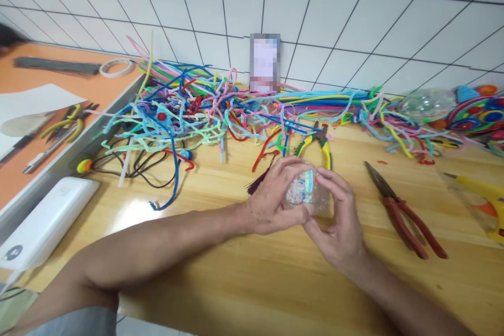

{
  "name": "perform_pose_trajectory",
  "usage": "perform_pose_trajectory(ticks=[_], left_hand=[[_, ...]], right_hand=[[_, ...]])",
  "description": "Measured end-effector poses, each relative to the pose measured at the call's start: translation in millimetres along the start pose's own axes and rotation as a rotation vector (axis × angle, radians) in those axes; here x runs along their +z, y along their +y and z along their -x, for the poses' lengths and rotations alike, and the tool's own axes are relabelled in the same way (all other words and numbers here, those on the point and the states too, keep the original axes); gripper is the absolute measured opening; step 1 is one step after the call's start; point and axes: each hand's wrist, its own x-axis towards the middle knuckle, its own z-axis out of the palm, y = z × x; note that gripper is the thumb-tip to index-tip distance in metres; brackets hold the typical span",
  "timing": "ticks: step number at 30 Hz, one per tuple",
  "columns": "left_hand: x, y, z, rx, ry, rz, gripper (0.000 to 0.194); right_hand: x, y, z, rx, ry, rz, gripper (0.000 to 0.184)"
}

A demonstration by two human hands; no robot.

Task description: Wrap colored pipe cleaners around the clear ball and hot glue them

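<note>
Between my two hands, above the wooden table point(220, 268), is a clear rounded plastic container point(303, 189) with small coloured bits showing through it. My left hand point(271, 199) wraps its left side, thumb along the lower edge. On the right side, my right hand point(340, 215) grips it with curved fingers and the thumb below. Just behind the hands lie yellow-and-green pliers point(326, 149). A dark tassel point(259, 182) pokes out beside my left hand. Red-handled long-nose pliers point(401, 210) rest to the right, apart from my right hand.
A tangle of coloured pipe cleaners point(189, 105) runs along the tiled wall point(338, 16). A phone point(265, 63) stands against it. At left are a white power bank point(51, 220) and a tape roll point(116, 68). A yellow glue gun point(478, 194) lies far right.
</note>
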Motion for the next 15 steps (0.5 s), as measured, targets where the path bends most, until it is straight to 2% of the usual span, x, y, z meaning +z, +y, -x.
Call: perform_pose_trajectory(ticks=[6,15], left_hand=[[-0.5,-2.5,0.5,0.027,-0.008,0.021,0.067],[-1.3,-2.5,-0.2,0.021,-0.017,0.03,0.067]], right_hand=[[0.1,2.7,-1.2,-0.107,0.045,0.08,0.072],[-0.7,6.0,0.0,-0.095,0.037,0.08,0.07]])
